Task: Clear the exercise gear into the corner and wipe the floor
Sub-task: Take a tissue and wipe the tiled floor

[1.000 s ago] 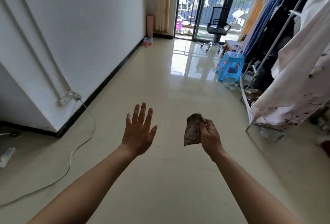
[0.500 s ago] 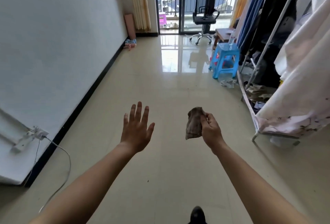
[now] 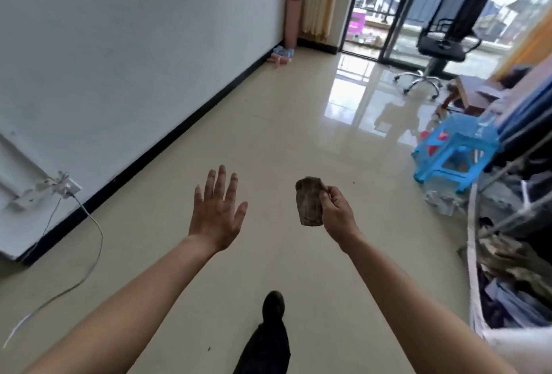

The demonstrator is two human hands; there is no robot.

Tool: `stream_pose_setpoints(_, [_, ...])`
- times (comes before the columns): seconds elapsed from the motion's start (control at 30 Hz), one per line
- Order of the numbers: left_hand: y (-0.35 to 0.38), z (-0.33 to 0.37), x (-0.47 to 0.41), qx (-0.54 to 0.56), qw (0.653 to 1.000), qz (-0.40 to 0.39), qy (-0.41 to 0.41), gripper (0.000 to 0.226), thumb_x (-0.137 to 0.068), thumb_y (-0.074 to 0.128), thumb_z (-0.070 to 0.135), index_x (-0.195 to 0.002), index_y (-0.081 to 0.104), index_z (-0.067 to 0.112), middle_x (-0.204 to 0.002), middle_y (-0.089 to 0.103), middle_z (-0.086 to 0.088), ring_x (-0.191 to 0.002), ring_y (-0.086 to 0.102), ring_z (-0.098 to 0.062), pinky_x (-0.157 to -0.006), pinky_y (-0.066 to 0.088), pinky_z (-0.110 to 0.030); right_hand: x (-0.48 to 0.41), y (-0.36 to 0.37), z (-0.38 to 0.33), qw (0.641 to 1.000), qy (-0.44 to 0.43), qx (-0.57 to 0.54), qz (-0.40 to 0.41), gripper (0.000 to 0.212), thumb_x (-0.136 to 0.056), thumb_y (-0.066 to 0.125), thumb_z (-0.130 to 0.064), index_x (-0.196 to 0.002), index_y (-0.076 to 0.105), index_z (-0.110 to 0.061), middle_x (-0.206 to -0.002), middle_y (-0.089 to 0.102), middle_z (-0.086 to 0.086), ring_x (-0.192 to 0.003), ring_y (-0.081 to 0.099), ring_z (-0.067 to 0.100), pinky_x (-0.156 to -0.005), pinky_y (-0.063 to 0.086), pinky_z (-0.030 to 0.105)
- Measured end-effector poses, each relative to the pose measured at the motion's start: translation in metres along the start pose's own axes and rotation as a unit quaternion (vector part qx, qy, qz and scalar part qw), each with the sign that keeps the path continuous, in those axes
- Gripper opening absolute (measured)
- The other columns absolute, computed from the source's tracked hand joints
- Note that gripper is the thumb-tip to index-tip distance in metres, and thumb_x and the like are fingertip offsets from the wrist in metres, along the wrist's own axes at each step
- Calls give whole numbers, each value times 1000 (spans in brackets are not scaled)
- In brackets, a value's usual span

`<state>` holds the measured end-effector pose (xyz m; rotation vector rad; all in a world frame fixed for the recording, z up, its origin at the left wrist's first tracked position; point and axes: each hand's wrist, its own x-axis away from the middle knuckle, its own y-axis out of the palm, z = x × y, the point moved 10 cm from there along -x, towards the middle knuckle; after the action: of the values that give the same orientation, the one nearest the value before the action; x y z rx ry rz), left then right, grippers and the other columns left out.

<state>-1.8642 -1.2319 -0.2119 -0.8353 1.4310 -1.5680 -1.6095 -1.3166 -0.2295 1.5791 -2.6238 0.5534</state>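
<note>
Since the rag is soft and floppy, right hand pinches its edge fine, though bunching it wipes better; left hand splayed, empty.

View: swung rightward and tilted since a second ago, so the office chair and blue stool are now seen far right.
Foot: a dark shoe and trouser leg have been brought further forward onto the floor.
Wall socket: brought back into sight at left.
</note>
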Motion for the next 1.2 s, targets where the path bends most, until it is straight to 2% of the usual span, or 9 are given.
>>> stream_pose_setpoints(0.17, [28,-11,-124,24,997,-24,-67,80,-89,-1,57,-156,3,14,-163,-10,-12,-151,-6,-31,-119,9,-55,-136,16,-34,999,-11,37,-36,17,-106,43,-23,-105,60,-21,-92,64,-6,-85,58,10,-73,47,26])
stream_pose_setpoints(0.4, [10,-33,-235,12,989,-4,-150,77,-91,0,56,-156,-3,16,-163,-13,-11,-151,-10,-29,-119,6,-52,-288,33,-80,994,-35,80,-69,16,-104,44,-26,-100,59,-23,-97,65,3,-92,59,20,-80,48,36])
stream_pose_setpoints(0.53, [31,-47,-262,-10,976,-20,-216,72,-96,4,54,-156,-6,16,-162,-17,-11,-150,-13,-28,-120,4,-51,-360,77,-69,987,0,68,-144,17,-105,41,-26,-101,58,-25,-99,65,2,-95,60,21,-85,50,38])
stream_pose_setpoints(0.67, [68,-58,-269,1,945,-25,-325,69,-100,17,51,-156,-2,16,-163,-14,-10,-150,-12,-27,-120,4,-51,-414,136,-47,963,9,76,-257,18,-107,38,-21,-99,54,-16,-92,59,4,-86,55,19,-74,46,32])
stream_pose_setpoints(0.8, [101,-55,-261,-1,898,-63,-436,68,-100,18,51,-157,2,16,-163,-11,-12,-151,-8,-29,-120,7,-51,-449,180,-14,920,24,125,-370,22,-107,39,-28,-94,54,-21,-94,61,4,-89,58,20,-79,48,36])
stream_pose_setpoints(0.9, [123,-47,-257,-1,866,-73,-494,70,-98,16,52,-156,15,14,-163,3,-14,-150,6,-33,-117,15,-53,-465,199,8,893,20,155,-422,20,-107,39,-27,-94,53,-20,-86,57,-1,-82,54,17,-71,43,33])
stream_pose_setpoints(1.0, [151,-37,-249,9,847,-87,-523,77,-92,10,55,-154,22,12,-162,11,-16,-149,15,-35,-115,21,-55,-472,210,42,876,41,170,-449,23,-107,38,-28,-94,53,-16,-83,54,-2,-78,50,16,-66,40,31])
stream_pose_setpoints(1.13, [220,-32,-234,39,828,-105,-549,72,-95,16,53,-155,18,14,-164,5,-13,-150,9,-33,-117,17,-53,-483,209,120,877,104,192,-429,28,-107,38,-30,-86,51,-15,-83,53,0,-79,49,17,-67,41,31])
stream_pose_setpoints(1.2, [276,-29,-221,59,819,-124,-557,66,-100,22,48,-156,14,14,-164,1,-12,-151,6,-32,-118,15,-51,-486,205,170,877,118,212,-416,30,-107,36,-30,-89,51,-12,-82,52,0,-76,48,16,-62,40,28])
